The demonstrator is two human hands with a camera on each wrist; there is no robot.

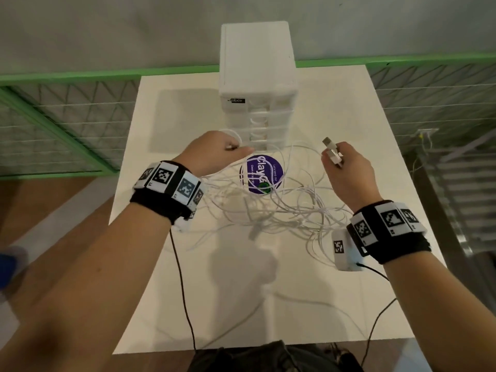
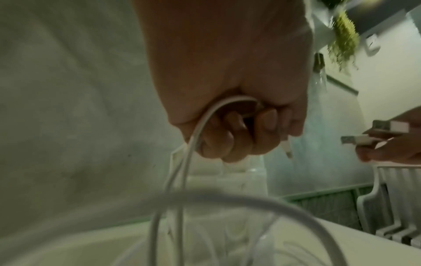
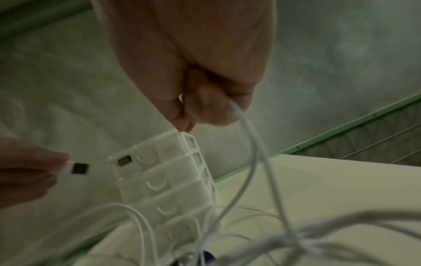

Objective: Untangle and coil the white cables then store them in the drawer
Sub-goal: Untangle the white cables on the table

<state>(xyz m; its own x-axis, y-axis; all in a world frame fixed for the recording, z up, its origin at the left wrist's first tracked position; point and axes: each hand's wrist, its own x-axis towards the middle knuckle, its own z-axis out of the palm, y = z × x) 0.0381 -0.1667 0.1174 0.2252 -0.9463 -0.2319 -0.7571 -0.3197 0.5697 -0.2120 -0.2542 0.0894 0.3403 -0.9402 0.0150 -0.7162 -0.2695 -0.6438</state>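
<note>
A loose tangle of white cables (image 1: 281,208) lies across the middle of the white table (image 1: 335,304). My left hand (image 1: 236,150) is raised over its far left side, fingers curled round a white cable (image 2: 193,136), with a small plug (image 2: 288,149) poking out past the thumb. To the right, my right hand (image 1: 335,159) is lifted and grips two USB plugs (image 1: 331,151); their cable (image 3: 248,129) trails down into the tangle. The white drawer unit (image 1: 257,84) stands at the table's far edge, all drawers closed.
A round purple sticker (image 1: 264,174) sits on the table under the cables, just in front of the drawers. Green-framed wire mesh panels (image 1: 53,116) flank the table on both sides. Black wrist-camera leads (image 1: 185,304) hang over the near edge.
</note>
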